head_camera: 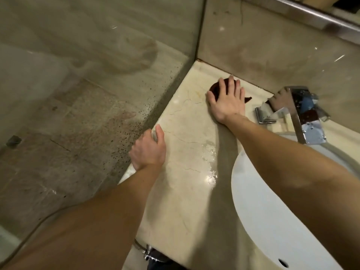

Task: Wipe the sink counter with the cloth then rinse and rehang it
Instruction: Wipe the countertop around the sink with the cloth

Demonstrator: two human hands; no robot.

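Observation:
A dark red cloth (215,88) lies on the cream marble counter (187,152) near the back corner. My right hand (228,101) presses flat on it with straight, spread fingers, covering most of it; a corner of cloth shows to the right of the hand. My left hand (149,150) rests on the counter's left edge by the glass, its fingers curled over that edge. A streak of water glistens on the counter between the hands and the white sink basin (272,211).
A chrome faucet (292,112) stands behind the basin at the right. A spotted glass shower panel (97,94) borders the counter on the left. Tiled wall rises at the back, with a metal-edged mirror frame (311,14) above. A metal fitting (148,252) sits below the counter front.

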